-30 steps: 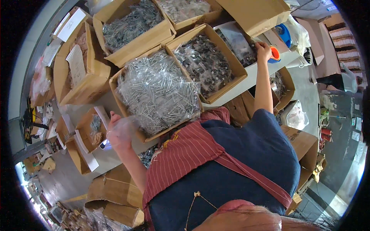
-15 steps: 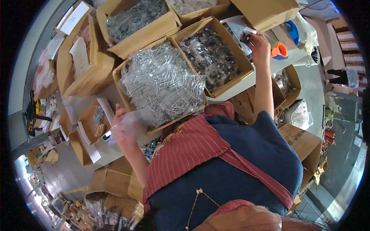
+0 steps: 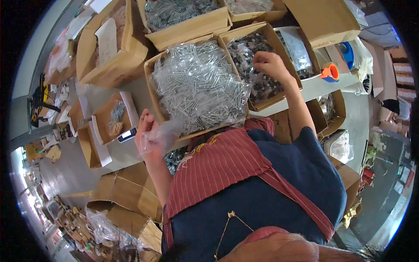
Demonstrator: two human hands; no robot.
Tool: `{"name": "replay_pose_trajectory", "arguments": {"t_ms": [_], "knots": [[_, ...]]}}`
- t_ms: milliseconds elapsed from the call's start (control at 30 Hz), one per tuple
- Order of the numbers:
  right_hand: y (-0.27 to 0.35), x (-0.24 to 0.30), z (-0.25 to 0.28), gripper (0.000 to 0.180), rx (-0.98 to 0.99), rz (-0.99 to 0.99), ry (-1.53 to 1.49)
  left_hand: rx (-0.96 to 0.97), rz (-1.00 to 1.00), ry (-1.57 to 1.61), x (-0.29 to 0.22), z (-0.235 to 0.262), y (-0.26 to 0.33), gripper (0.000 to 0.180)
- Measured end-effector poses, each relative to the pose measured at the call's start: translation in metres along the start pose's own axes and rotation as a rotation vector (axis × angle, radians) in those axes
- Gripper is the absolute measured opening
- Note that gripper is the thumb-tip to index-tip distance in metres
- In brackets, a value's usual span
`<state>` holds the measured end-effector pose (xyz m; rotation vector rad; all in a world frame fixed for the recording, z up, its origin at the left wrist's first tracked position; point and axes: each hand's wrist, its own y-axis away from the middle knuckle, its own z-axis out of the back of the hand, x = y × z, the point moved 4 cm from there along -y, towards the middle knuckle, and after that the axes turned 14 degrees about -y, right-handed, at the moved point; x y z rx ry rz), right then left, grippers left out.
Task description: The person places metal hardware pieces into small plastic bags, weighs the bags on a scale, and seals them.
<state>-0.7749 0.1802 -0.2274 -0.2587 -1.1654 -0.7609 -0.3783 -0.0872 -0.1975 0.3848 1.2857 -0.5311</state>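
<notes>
Right-hand fingertips (image 3: 261, 57) pinched together and dipped into the heap of small dark hardware (image 3: 257, 78), apparently nipping a few pieces, though too small here to tell exactly what is caught. Right hand (image 3: 270, 65) curled over the far-right cardboard box (image 3: 286, 52) holding those parts, forearm running back down toward the blue sleeve. Left-hand fingers (image 3: 146, 122) closed around a small clear plastic bag (image 3: 163, 135), crumpled and held just off the near-left corner of the middle box. Left hand (image 3: 148, 133) hovering above the grey tabletop (image 3: 131, 153), near a small digital scale (image 3: 127, 135) (only its dark display end showing beneath a box). Between the two hands, a large open carton (image 3: 150, 72) piled with long silver screws in clear packets (image 3: 196, 91), touching the dark-parts box on its right. Farther off, another box of bagged silver pieces (image 3: 183, 13) along the far edge. To the left, a small shallow box (image 3: 102, 118) with a few screws in it, and beyond that a bigger carton (image 3: 94, 48) with a sheet of paper lying inside. At the far right, an orange and blue tape dispenser (image 3: 329, 72) on the table edge. Closest of all, a red striped apron (image 3: 227, 166) over the blue shirt, filling the near middle.
</notes>
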Motion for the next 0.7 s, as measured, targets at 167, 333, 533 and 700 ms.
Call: {"name": "replay_pose_trajectory", "arguments": {"t_ms": [167, 333, 533, 700], "knots": [[0.012, 0.045, 0.004, 0.008, 0.016, 0.128, -0.372, -0.017, -0.158, -0.256, -0.03, -0.015, 0.005, 0.029], [0.024, 0.1, -0.01, 0.015, 0.015, 0.377, -0.747, 0.029, 0.442, 0.505, -0.024, -0.035, -0.003, 0.038], [0.028, 0.143, -0.074, 0.019, 0.321, 0.201, -1.206, 0.347, 0.388, 0.37, -0.077, -0.077, 0.002, 0.038], [0.023, 0.161, -0.106, 0.025, 0.48, 0.205, -1.234, 0.49, 0.354, 0.29, -0.087, -0.085, 0.01, 0.041]]}}
